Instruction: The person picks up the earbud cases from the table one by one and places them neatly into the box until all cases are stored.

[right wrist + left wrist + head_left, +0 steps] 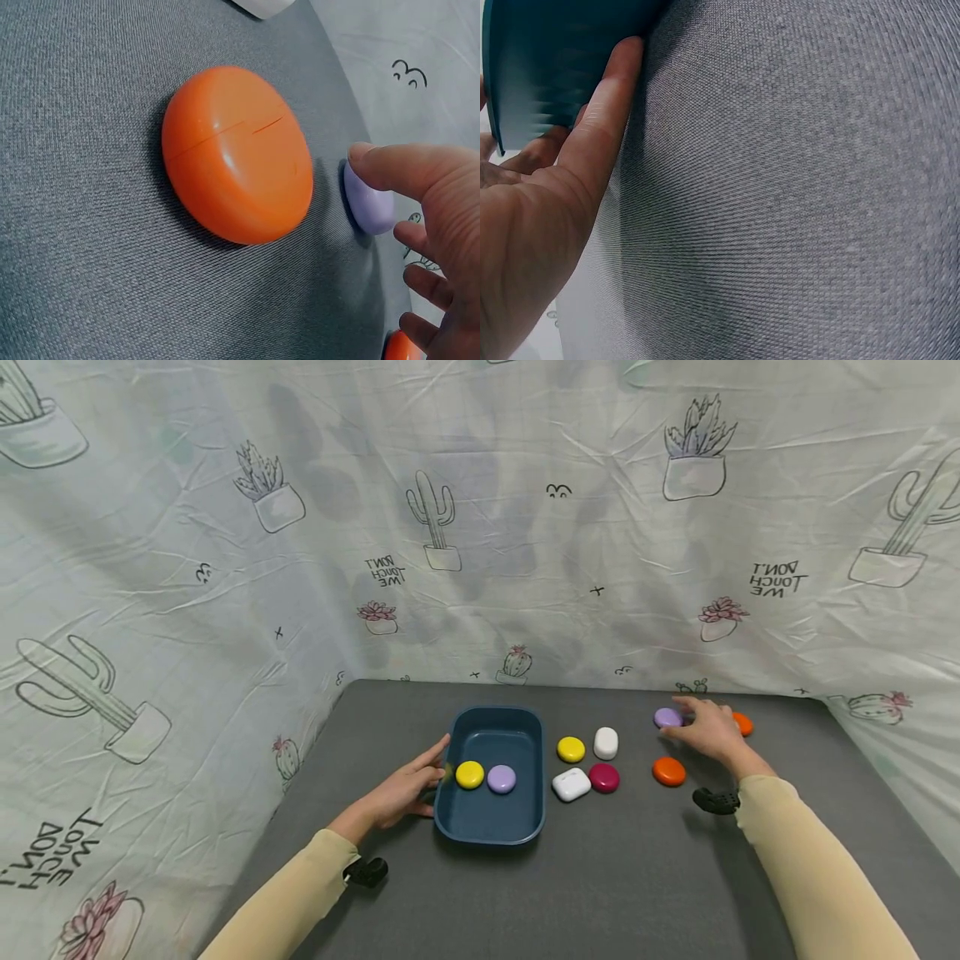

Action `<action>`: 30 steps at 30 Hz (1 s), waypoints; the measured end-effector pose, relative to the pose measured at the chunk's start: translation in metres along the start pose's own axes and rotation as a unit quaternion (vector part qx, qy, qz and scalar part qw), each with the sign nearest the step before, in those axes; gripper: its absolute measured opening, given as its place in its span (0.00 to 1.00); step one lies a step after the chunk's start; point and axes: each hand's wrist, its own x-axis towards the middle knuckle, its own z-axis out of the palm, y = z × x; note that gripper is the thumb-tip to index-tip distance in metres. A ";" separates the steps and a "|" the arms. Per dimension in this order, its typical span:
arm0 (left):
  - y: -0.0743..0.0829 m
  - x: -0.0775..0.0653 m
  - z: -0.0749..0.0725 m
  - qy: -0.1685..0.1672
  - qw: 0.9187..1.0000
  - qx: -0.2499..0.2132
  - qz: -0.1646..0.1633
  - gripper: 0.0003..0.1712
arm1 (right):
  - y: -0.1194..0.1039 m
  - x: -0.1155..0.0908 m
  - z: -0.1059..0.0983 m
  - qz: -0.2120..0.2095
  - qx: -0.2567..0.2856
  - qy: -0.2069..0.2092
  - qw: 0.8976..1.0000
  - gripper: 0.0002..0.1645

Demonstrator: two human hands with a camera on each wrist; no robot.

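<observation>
My left hand (pixel 406 790) is at the left side of a dark blue, round-cornered box (pixel 491 841), fingers extended against its outer wall. In the left wrist view, the fingers (pixel 598 124) lie along the teal-looking wall close to the cloth. Inside the box sit a yellow rounded case (pixel 470 775) and a purple one (pixel 502 779). My right hand (pixel 708 727) reaches to a second purple rounded case (pixel 667 717) at the back right. Its thumb overlaps that case in the right wrist view, with the other fingers spread apart from it.
A seamed orange case (pixel 236 154) lies nearer me than the right hand; another orange one (pixel 742 724) is partly behind it. Between box and right hand are a yellow case (pixel 571 749), two white cases (pixel 606 742) and a crimson case (pixel 604 777). Patterned cloth (pixel 525 527) hangs behind the grey table.
</observation>
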 end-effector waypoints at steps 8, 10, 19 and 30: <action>0.001 0.001 -0.001 -0.002 1.000 0.002 0.001 0.38 | 0.002 0.000 0.006 0.013 -0.005 0.003 1.000 0.48; 0.001 0.001 -0.001 -0.003 1.000 0.004 0.002 0.38 | 0.001 0.000 0.006 0.018 -0.006 0.004 1.000 0.48; -0.002 0.002 -0.002 -0.004 1.000 0.002 0.001 0.37 | 0.001 -0.002 0.008 0.029 -0.016 0.012 0.999 0.47; -0.002 0.003 -0.002 -0.010 1.000 0.004 0.001 0.37 | 0.001 0.000 0.011 0.026 -0.019 0.009 0.999 0.44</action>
